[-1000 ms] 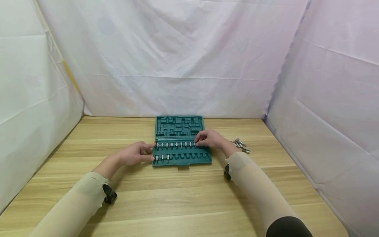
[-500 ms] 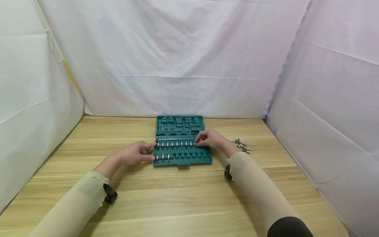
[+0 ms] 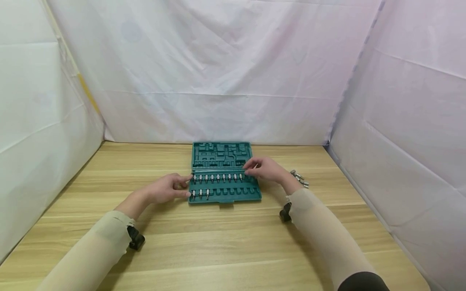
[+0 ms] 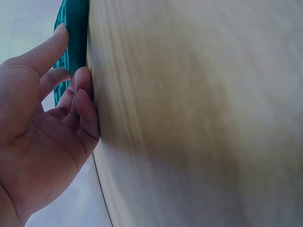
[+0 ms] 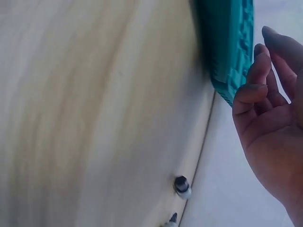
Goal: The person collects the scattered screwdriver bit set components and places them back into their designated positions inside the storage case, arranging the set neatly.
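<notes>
Left grip (image 3: 167, 188), wide, touches a green case (image 3: 244, 199); right grip (image 3: 268, 169), parted, looks empty. Metal bits (image 3: 218, 177) are likely slick; pinch their thick ends.

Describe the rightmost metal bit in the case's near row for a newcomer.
On the wooden table, find the open green case. Its near row holds three metal bits at the left end; you want the rightmost bit, the only one there beside an unfilled slot.

The left arm (image 3: 87, 250) and right arm (image 3: 327, 234) extend forward in pale beige fabric sleeves (image 3: 316, 214). The bare left hand (image 3: 169, 188) spreads thumb (image 4: 49, 47) from forefinger; the bare right hand (image 3: 267, 169) has bent fingers (image 5: 259, 70), its thumb parted from them.
</notes>
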The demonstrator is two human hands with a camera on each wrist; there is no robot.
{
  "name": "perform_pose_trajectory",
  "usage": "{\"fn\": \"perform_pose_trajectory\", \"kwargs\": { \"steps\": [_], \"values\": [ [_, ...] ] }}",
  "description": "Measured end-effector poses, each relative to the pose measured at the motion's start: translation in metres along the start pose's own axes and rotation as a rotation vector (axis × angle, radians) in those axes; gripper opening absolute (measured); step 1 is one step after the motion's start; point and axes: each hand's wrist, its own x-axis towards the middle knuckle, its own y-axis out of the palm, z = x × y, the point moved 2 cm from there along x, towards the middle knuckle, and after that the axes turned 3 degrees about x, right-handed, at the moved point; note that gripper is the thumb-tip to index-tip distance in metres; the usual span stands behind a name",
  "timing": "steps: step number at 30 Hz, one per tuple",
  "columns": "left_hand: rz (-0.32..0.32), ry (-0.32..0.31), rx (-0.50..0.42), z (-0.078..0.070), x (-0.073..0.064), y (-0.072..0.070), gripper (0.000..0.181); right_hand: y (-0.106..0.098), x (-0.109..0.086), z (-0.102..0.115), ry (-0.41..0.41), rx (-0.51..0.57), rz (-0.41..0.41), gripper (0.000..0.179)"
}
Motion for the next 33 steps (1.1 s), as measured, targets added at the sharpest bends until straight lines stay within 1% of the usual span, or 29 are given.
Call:
{"fn": "perform_pose_trajectory", "kwargs": {
  "steps": [4,9,12,15,18,22,26,29,33],
  "values": [
    [0.003,-0.001,-0.002,-0.001,-0.001,0.0,0.079,-0.01,-0.01,0.001,-0.008,0.061,-0.008,0.033],
    [0.007,0.0,0.001,-0.001,0.0,0.0,0.079,-0.023,-0.028,0.002,0.009,0.112,-0.024,0.045],
    [0.009,0.0,-0.002,-0.001,0.0,0.001,0.079,-0.031,-0.041,0.0,0.003,0.138,-0.037,0.041],
    [0.009,-0.001,-0.002,-0.001,0.001,0.001,0.079,-0.041,-0.055,-0.006,-0.008,0.158,-0.057,0.037],
    [0.009,-0.002,-0.001,-0.001,0.0,0.001,0.079,-0.052,-0.068,-0.015,-0.013,0.158,-0.08,0.037],
    [0.009,-0.007,0.002,-0.002,0.0,0.001,0.079,-0.068,-0.085,-0.031,-0.001,0.144,-0.12,0.039],
    [0.012,-0.009,0.002,-0.001,0.0,0.001,0.079,-0.083,-0.102,-0.049,0.036,0.125,-0.158,0.038],
    [0.009,-0.007,-0.001,-0.001,0.0,0.001,0.079,-0.093,-0.112,-0.061,0.067,0.116,-0.163,0.039],
    [0.007,-0.006,-0.008,-0.002,-0.001,0.0,0.079,-0.105,-0.121,-0.079,0.112,0.122,-0.149,0.043]
  ]
}}
